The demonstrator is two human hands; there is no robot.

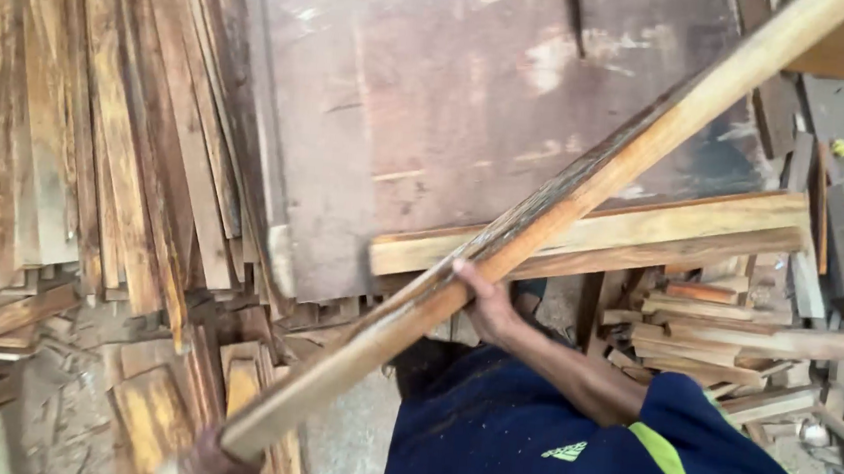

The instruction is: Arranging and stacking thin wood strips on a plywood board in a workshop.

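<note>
We hold the long pale wooden batten [544, 212] slanted above the brown plywood sheet [431, 117], right hand [482, 302] clamped mid-length, left hand [208, 466] closed on its lower end; keeping both grips firm should stop it swinging.

Leaning stacked planks [99, 131] crowding the left, scattered offcuts [726, 331] cluttering the right, long batten [544, 217] crossing diagonally, leaving bare plywood sheet [433, 97] reachable above.
</note>
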